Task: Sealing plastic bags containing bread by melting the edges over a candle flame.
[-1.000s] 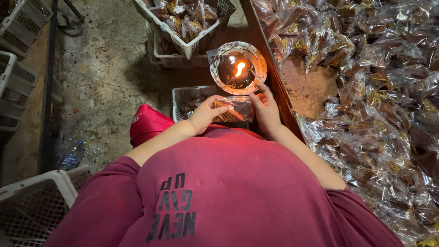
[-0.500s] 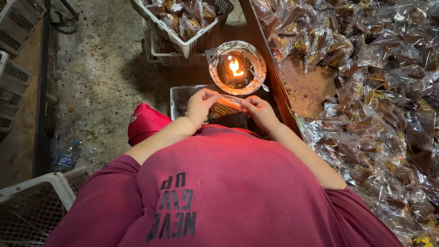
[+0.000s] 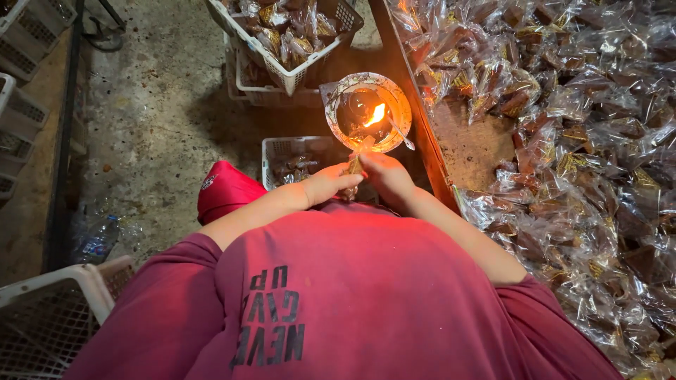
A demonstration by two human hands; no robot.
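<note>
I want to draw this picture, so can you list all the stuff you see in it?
packet: one, clear with brown inside, held by both hands near the flame
flame: one, orange, in a round tin
tin: one, silvery, by the table edge
packets: too many to count, clear and brown, piled on the table at right
crates: several, white, on the floor; some hold packets
bottle: one, clear, on the floor at left
cap: one, red, by the left arm
left hand: on the packet
right hand: on the packet
</note>
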